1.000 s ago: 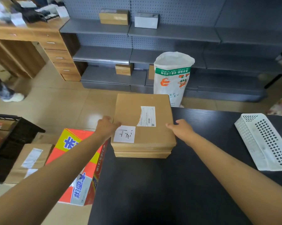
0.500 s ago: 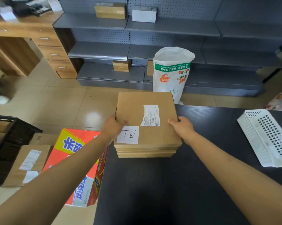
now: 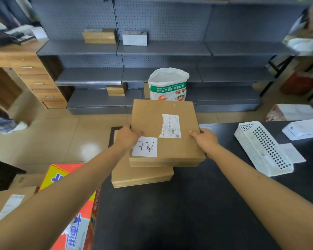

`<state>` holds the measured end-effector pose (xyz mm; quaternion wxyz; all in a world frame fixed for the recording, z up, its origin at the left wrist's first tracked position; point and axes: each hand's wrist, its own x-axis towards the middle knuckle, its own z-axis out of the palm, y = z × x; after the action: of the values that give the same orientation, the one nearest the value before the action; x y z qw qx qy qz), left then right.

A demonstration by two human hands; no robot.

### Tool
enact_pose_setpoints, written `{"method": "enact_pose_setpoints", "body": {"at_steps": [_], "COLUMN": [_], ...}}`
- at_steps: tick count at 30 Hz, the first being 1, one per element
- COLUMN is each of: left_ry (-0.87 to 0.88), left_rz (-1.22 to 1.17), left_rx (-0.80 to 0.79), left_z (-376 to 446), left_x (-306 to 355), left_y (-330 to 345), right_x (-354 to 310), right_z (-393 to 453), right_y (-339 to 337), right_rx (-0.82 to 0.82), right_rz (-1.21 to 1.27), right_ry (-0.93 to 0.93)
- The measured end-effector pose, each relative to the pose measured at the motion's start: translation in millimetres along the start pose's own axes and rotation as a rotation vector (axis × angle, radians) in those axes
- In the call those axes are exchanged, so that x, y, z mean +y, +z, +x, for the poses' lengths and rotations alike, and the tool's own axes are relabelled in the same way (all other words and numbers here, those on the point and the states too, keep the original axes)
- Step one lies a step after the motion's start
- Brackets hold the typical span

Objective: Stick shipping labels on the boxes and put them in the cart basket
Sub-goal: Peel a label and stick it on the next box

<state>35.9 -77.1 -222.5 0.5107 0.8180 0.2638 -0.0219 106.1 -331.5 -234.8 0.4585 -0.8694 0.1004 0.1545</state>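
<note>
Two hands hold a flat brown cardboard box [image 3: 165, 130] by its opposite side edges: the left hand [image 3: 127, 138] grips the left edge with its thumb over the top face, and the right hand [image 3: 205, 139] grips the right edge likewise. Between the grips, the top face bears a printed white shipping label [image 3: 171, 126] and a white handwritten paper square [image 3: 145, 147]. Half a second earlier this box lay flush on the stack; now it is raised and shifted rightward, exposing a second flat brown cardboard box [image 3: 142, 175] below the left grip on the black tabletop [image 3: 179, 213]. Right of the right hand lies a white perforated plastic basket [image 3: 263, 147]. Beyond the grips stands a white printed sack [image 3: 168, 85] before grey metal shelving [image 3: 162, 49].
</note>
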Motion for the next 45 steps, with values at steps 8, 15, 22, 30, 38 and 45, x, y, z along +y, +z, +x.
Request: {"method": "enact_pose_setpoints", "body": {"at_steps": [8, 15, 22, 30, 38, 45], "left_ry": [0.042, 0.033, -0.05, -0.188, -0.205, -0.229], "left_rz": [0.021, 0.047, 0.006, 0.071, 0.028, 0.016], "left_rx": [-0.023, 0.017, -0.017, -0.058, -0.096, -0.117], "left_z": [-27, -58, -93, -111, -120, -117], "left_x": [40, 69, 60, 12, -33, -42], "left_y": [85, 191, 249, 258, 287, 290], "right_x": [59, 122, 173, 217, 266, 272], "right_z": [15, 38, 41, 24, 19, 20], "right_y": [-86, -172, -213, -184, -170, -166], "right_rx": [-0.014, -0.045, -0.093, -0.199, -0.167, -0.122], "right_rz": [0.057, 0.041, -0.03, -0.079, -0.047, -0.032], "right_ry": [0.004, 0.013, 0.044, 0.118, 0.21, 0.188]}}
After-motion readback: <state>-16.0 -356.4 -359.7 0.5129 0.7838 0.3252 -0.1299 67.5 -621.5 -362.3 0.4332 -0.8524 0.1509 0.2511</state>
